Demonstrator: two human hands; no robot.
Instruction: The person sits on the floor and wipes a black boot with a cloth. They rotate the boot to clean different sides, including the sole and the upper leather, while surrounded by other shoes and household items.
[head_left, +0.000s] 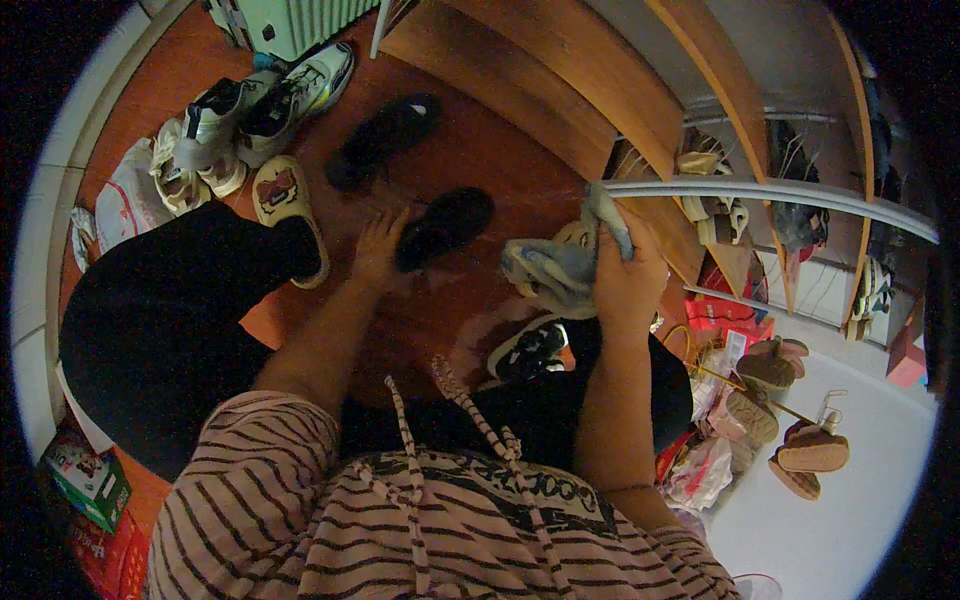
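Observation:
My right hand (630, 274) grips a crumpled grey-blue cloth (551, 270), one end of it sticking up by the metal rail of the shoe rack. My left hand (381, 244) reaches down over the red-brown floor with its fingers spread, right beside a black shoe or slipper (446, 225); whether it touches it I cannot tell. Farther off lies a second black one (384, 141). A cream slipper (279, 187) with a dark picture is on my left foot. Below the cloth is a black-and-white shoe (529, 349) by my right leg.
Several sneakers (296, 97) stand at the upper left, near a pale green ribbed suitcase (300, 26). At the right rises a wooden rack (525, 82) holding shoes. Brown slippers (814, 450), plastic bags (701, 472) and a red box (720, 313) lie at the lower right; a green box (90, 476) is at the lower left.

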